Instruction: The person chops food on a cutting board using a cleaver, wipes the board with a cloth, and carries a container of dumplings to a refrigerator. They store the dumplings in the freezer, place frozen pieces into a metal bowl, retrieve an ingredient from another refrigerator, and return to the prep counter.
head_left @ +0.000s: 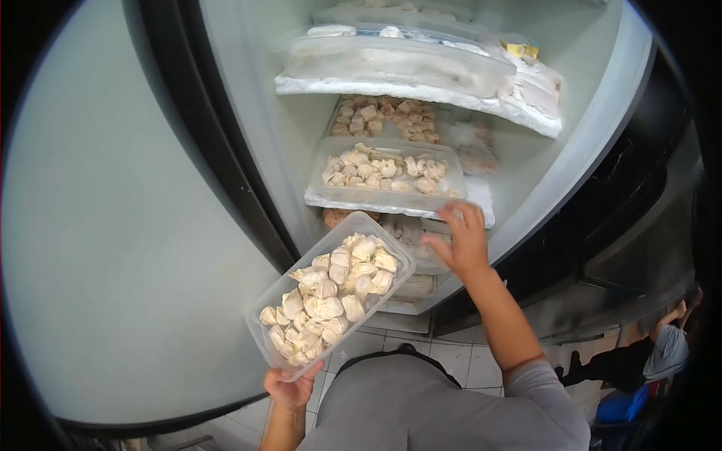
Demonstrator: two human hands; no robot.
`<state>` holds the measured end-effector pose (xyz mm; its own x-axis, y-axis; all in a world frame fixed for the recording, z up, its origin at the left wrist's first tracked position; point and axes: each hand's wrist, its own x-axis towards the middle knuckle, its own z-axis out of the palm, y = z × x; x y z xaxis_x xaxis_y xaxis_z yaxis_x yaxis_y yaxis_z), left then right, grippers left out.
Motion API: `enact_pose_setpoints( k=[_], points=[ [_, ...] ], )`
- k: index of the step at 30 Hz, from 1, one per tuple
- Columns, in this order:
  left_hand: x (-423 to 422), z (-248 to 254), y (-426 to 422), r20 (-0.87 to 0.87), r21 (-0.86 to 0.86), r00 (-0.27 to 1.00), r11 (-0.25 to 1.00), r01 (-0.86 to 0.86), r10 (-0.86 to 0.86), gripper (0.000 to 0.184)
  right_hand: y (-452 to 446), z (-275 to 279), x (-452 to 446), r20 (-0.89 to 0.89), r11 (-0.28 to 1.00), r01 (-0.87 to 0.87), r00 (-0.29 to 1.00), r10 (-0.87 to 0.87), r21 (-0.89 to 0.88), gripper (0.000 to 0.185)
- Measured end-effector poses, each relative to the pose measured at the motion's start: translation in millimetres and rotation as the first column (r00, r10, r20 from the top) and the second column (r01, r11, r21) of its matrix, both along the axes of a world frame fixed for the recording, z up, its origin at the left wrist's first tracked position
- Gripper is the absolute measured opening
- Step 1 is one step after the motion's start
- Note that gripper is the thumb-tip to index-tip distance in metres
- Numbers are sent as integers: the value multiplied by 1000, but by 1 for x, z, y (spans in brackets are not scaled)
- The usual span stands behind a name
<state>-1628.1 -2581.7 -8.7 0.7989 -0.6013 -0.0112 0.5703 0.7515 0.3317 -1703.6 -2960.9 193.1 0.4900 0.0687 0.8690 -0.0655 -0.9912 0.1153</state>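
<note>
My left hand (292, 385) is closed on the near corner of a clear plastic container (259, 331), which is tilted in front of me. Pale, folded dumplings (323, 307) lie loosely piled in it. My right hand (462, 239) is raised beside the freezer's middle shelf, thumb and fingers apart, with nothing between them. Its fingertips are close to the front right corner of a second clear container (398, 199); whether they touch it I cannot tell. That container stands on the frosted shelf and holds similar dumplings (365, 169).
The upright freezer's door (135, 225) stands open on my left. Thick frost coats the upper shelf (406, 89), which carries another container (398, 56). Behind the middle container are more dumplings (368, 116). Lower shelves hold bagged food. A person (647, 357) is at the far right.
</note>
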Motion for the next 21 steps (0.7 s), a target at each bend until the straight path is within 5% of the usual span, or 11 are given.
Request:
enact_pose_setpoints(
  k=[2,4,17,21],
  points=[
    [-2,-3,-2,34,4,999,1000,-25,25,91,-11,14,20,63,996,68,996,-64,-61,58],
    [0,-10,-1,25,9,1000,1000,3,-3,92,-29,9,36,-117,964,154,976,-182,-215,55],
    [71,-22,-2,128,1,983,991,133,-132,87,60,86,-74,-129,948,161,971,-202,-276,47],
    [101,54,-80,320,55,928,982,183,-191,85,51,101,-96,-76,929,134,983,-170,-345,47]
  ],
)
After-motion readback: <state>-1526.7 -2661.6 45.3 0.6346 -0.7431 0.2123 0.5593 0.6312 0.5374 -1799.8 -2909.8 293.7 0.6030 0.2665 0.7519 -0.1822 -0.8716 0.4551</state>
